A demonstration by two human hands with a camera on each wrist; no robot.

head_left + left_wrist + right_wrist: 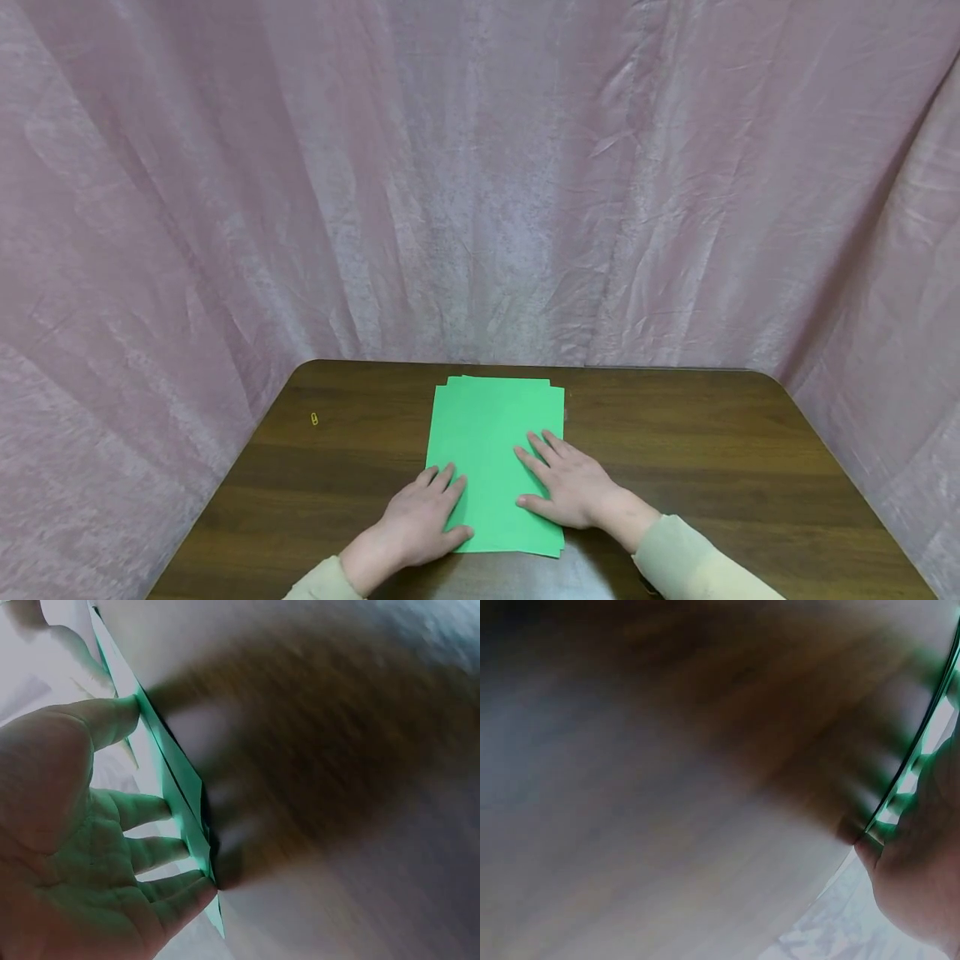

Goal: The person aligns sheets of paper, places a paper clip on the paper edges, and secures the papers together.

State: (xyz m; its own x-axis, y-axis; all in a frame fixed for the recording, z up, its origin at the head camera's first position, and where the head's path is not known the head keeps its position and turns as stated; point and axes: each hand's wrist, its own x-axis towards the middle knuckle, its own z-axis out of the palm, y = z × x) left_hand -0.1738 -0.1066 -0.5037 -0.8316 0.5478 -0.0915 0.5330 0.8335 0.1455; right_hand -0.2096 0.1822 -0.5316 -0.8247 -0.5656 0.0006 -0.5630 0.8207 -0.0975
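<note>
- Paper, bright green and more than one sheet deep, lay on the table beneath and between the left hand and the right hand, its longer sides running away from the person.
- The left hand rested palm down over the paper's left edge, toward the near end. Its fingers were spread and nearly straight, the thumb stretched sideways toward the right hand, just short of the paper's near edge.
- The right hand lay over the paper's right edge, a little farther from the person than the left. Its fingers were spread as well, pointing away and leftward, with the thumb set apart from them.
- How hard either hand pressed could not be told.
- Beyond the fingertips, the paper's far corners stepped out of line; so did its near right corner, on the person's side of the right hand.
- In the left wrist view, green layers overlapped unevenly by the left hand's fingertips.
- A small yellow clip lay on the table beyond the left hand and to its left, well apart from the paper.
- Pale sleeves ended behind both wrists.
- A pink curtain hung beyond the hands and to either side.
</note>
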